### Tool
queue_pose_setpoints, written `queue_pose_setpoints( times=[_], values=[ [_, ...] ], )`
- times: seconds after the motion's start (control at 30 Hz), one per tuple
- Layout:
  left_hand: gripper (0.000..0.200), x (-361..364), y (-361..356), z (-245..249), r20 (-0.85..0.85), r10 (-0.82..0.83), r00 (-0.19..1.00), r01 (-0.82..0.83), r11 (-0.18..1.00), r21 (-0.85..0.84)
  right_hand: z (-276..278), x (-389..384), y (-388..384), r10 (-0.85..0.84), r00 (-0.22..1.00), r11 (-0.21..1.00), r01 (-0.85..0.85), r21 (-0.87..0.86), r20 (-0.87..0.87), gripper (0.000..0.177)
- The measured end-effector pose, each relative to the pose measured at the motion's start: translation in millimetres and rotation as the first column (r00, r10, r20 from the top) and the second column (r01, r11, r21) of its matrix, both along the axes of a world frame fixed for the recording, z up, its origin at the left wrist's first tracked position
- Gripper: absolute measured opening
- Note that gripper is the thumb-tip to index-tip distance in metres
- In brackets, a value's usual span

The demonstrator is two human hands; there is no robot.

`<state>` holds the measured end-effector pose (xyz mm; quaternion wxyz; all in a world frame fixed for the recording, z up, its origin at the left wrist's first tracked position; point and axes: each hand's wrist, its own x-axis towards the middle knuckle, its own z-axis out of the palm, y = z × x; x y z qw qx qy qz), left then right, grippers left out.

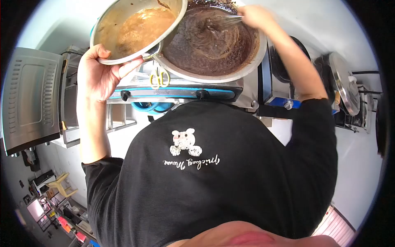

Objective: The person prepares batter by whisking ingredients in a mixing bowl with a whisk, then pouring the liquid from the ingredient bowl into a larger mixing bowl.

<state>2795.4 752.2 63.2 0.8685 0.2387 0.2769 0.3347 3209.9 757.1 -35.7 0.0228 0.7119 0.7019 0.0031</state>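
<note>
My left hand (103, 72) grips the rim of a metal bowl (98, 37), thumb over the edge and fingers beneath. The bowl is tilted toward the right and holds a light brown liquid (144, 29). Beside it, partly under its edge, is a large metal basin (197, 76) of thick dark brown mixture (205, 45). My right hand (255, 17) is closed around a wire whisk (228, 18), whose wires dip into that mixture; the handle is hidden in my fingers. Swirl marks show around the whisk.
Below the basin is a gas stove (177, 92) with black knobs. Yellow-handled scissors (159, 78) hang at its front. To the right are another burner unit (284, 96) and a round metal lid (345, 84). A vented metal cabinet (31, 94) stands at the left.
</note>
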Motion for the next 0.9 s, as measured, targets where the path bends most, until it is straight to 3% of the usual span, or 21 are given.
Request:
queue_pose_setpoints(
  times=[0.03, 0.1, 0.17, 0.23, 0.3, 0.43, 0.6, 0.67, 0.73, 0.83, 0.9],
  values=[
    [0.058, -1, -1, 0, 0.004, 0.005, 1.0, -0.005, 1.0, 0.005, -7, -19, -2, -0.043, 0.999, 0.999, 0.044, 0.031, -0.016, 0.019],
    [0.057, -2, -1, 0, -0.001, 0.001, 1.0, -0.001, 1.0, 0.03, -18, -53, -23, 0.031, 0.997, 0.995, -0.025, 0.097, -0.066, 0.02],
    [0.056, -3, 0, -1, -0.015, 0.014, 1.0, -0.014, 0.999, 0.03, 2, -63, -39, 0.042, 0.994, 0.994, -0.051, -0.095, -0.097, 0.018],
    [0.056, -3, -1, -1, -0.014, 0.02, 1.0, -0.02, 0.999, 0.03, 7, -30, -38, 0.159, 0.977, 0.975, -0.178, -0.13, -0.141, 0.018],
    [0.055, -3, -2, -2, -0.018, 0.023, 1.0, -0.022, 0.999, 0.033, 14, 1, -20, 0.101, 0.995, 0.986, -0.099, -0.132, 0.003, 0.014],
    [0.055, -4, -4, -3, -0.012, 0.023, 1.0, -0.023, 0.999, 0.039, 3, -20, 1, 0.006, 1.0, 0.997, -0.008, 0.076, 0.028, 0.017],
    [0.056, -7, -4, 3, -0.008, 0.019, 1.0, -0.019, 0.999, 0.033, 13, -66, -44, 0.101, 0.994, 0.994, -0.102, -0.038, -0.029, 0.017],
    [0.055, -11, -11, 11, 0.036, 0.014, 0.999, -0.015, 1.0, 0.024, 35, -50, -51, 0.138, 0.989, 0.979, -0.129, -0.158, 0.051, 0.018],
    [0.054, -19, -16, 24, 0.157, -0.039, 0.987, 0.049, 0.997, -0.057, 38, -37, -47, 0.144, 0.988, 0.983, -0.136, -0.12, 0.059, 0.017],
    [0.052, -31, -20, 47, 0.067, -0.029, 0.997, 0.031, 0.999, -0.036, 29, -14, -18, 0.179, 0.98, 0.983, -0.175, -0.054, 0.09, 0.015],
    [0.053, -35, -27, 55, 0.12, -0.026, 0.992, 0.024, 0.999, 0.021, 19, 0, 3, 0.057, 0.99, 0.998, -0.054, -0.024, 0.127, 0.016]
  ],
)
